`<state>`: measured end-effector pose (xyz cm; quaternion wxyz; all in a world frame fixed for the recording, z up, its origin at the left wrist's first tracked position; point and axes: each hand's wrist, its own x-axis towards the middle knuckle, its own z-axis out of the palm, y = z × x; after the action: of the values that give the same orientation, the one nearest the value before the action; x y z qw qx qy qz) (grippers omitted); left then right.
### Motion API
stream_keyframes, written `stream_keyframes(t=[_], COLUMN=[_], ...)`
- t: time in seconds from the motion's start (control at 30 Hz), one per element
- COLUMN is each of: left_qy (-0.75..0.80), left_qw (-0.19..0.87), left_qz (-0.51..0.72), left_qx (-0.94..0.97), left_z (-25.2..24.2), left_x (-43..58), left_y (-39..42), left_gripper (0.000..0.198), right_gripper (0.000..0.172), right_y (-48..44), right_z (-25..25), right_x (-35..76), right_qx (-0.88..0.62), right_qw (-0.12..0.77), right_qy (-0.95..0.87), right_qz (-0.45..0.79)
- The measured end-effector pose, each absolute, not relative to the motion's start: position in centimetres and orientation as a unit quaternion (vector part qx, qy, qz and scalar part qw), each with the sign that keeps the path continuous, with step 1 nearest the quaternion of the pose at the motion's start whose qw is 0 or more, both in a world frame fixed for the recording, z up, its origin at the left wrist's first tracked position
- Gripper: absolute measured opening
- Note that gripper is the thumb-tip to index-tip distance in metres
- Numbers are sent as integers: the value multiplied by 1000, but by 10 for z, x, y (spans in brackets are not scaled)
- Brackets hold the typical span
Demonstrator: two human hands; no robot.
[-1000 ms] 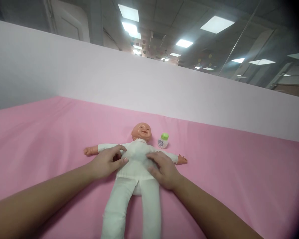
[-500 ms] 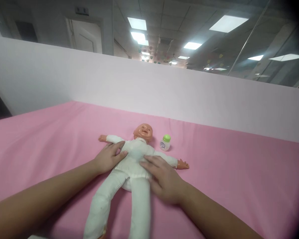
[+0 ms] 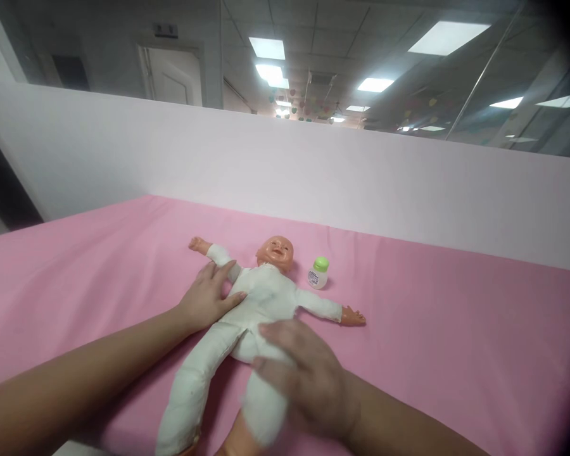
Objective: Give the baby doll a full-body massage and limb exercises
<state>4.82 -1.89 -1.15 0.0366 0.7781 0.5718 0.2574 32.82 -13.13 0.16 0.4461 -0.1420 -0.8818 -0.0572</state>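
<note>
A baby doll (image 3: pixel 261 297) in a white cloth body lies on its back, its head (image 3: pixel 276 253) at the far end and its arms spread. My left hand (image 3: pixel 208 297) rests open along the doll's side, fingers by its armpit and thumb on its torso. Over the doll's hip and upper thigh is my right hand (image 3: pixel 308 373), slightly blurred, with its fingers apart. Part of the thigh is hidden under that hand. Below it, the leg (image 3: pixel 265 405) ends in a skin-toned lower part (image 3: pixel 240 437) near the bottom edge.
A small clear bottle with a green cap (image 3: pixel 318 273) stands right of the doll's head. Pink cloth (image 3: pixel 437 316) covers the surface. A white padded wall (image 3: pixel 313 164) runs along the back, with a glass panel above it.
My right hand has moved from the doll's torso down to its hip and thigh. The leg beneath it has shifted and its lower end now shows. My left hand stays nearly in place.
</note>
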Motion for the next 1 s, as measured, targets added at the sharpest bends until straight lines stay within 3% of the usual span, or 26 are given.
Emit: stream_keyframes(t=[0.1, 0.2, 0.3, 0.4, 0.6, 0.7, 0.83, 0.9, 1.0], left_qy=[561, 524, 474, 418, 395, 439, 538, 573, 592], left_qw=[-15, -71, -118, -135, -100, -74, -22, 31, 91], left_qz=[242, 245, 250, 234, 203, 225, 225, 209, 189], left_qx=[792, 813, 836, 867, 890, 867, 812, 791, 778], left_z=[-12, -12, -10, -6, 0, 0, 1, 2, 4], left_x=[51, 54, 56, 59, 63, 60, 53, 50, 46], left_y=[-21, -23, -25, -27, -27, -27, -24, -22, -19], left_gripper=[82, 72, 57, 43, 40, 45, 82, 96, 103], right_gripper=[54, 43, 39, 48, 57, 56, 43, 34, 29], right_y=[-113, -93, -84, -87, -94, -101, -124, -135, -143], right_z=[0, -1, 2, 6, 8, 9, 12, 7, -7], right_x=[342, 352, 353, 348, 338, 338, 334, 330, 322], right_qx=[-237, -295, -309, -304, -310, -278, -199, -147, -75], right_qw=[506, 524, 487, 419, 403, 431, 445, 395, 286], right_qy=[-826, -791, -813, -855, -861, -857, -871, -905, -954], right_qz=[-80, -113, -82, -24, -25, -48, -65, -62, -50])
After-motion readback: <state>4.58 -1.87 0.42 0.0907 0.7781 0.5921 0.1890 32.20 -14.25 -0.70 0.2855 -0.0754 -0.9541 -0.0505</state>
